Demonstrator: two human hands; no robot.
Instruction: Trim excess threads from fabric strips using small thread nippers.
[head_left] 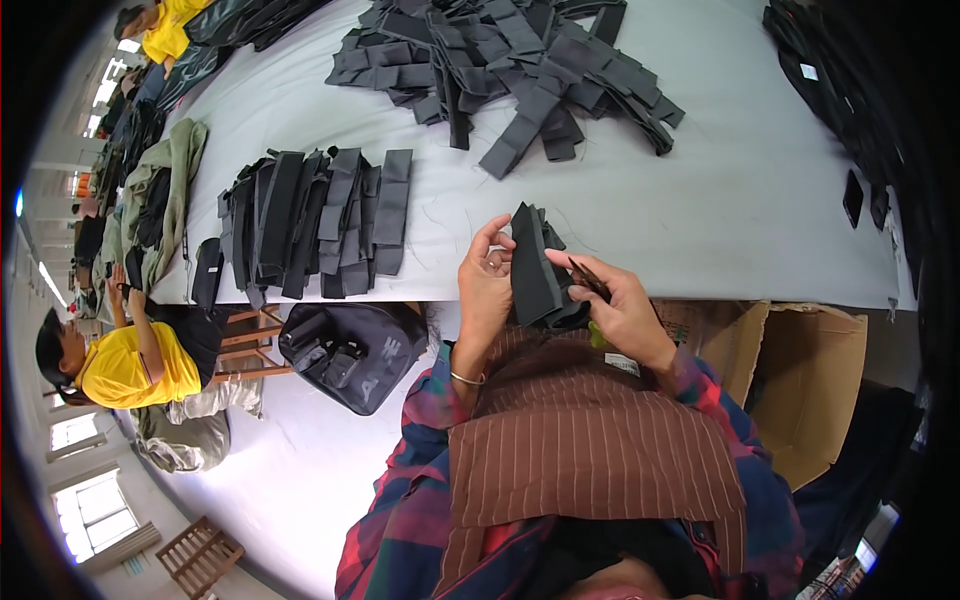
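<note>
At the table's near edge, my left hand (pixel 487 285) grips the side of a folded black fabric piece (pixel 536 268), its fingers curled along the left edge. My right hand (pixel 628 312) pinches the same piece from the right with its fingertips. Small dark thread snips (pixel 592 280) are tucked in that hand, their tips partly hidden by the fingers. Behind the front panel of the piece, more black layers show. To the left lies a row of stacked dark fabric strips (pixel 338 215). Farther back is a loose heap of similar strips (pixel 500 60).
A white-covered table (pixel 700 220) spans the front. Dark garments (pixel 835 100) lie along its right side. Below the edge are a black bag (pixel 365 355) on the left and an open cardboard box (pixel 810 385) on the right. A person in yellow (pixel 140 365) works at the left.
</note>
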